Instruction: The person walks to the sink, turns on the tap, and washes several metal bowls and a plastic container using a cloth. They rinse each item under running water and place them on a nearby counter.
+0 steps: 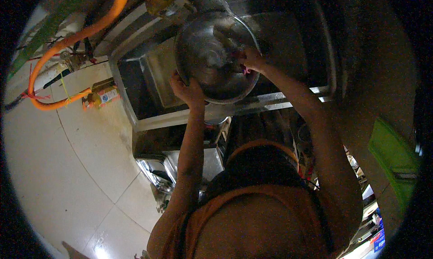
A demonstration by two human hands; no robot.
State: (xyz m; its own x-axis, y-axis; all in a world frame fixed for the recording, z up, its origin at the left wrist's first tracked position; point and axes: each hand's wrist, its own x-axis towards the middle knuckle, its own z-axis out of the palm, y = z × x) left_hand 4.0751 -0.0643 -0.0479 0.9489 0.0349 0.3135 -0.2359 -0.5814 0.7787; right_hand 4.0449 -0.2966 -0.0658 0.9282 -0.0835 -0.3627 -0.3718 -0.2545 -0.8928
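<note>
A large round metal bowl [206,39] is tilted over the sink [125,123], its inside facing me. My left hand [188,90] grips the bowl's near left rim, thumb on the inner side. Inside the bowl at the right, my right hand [253,60] is closed around a small pink-purple thing [246,69], perhaps a cloth or scrubber; most of it is hidden by the fingers. A thin bright streak that looks like running water [227,5] comes down towards the bowl's far rim. The light is dim.
A rectangular container [157,73] sits in the sink's left part. An orange hose [50,63] curves at the left, near a labelled plastic bottle [107,96]. Another bottle [164,3] stands behind the bowl. Metal trays [203,162] lie below; a green plastic object [389,154] is at right.
</note>
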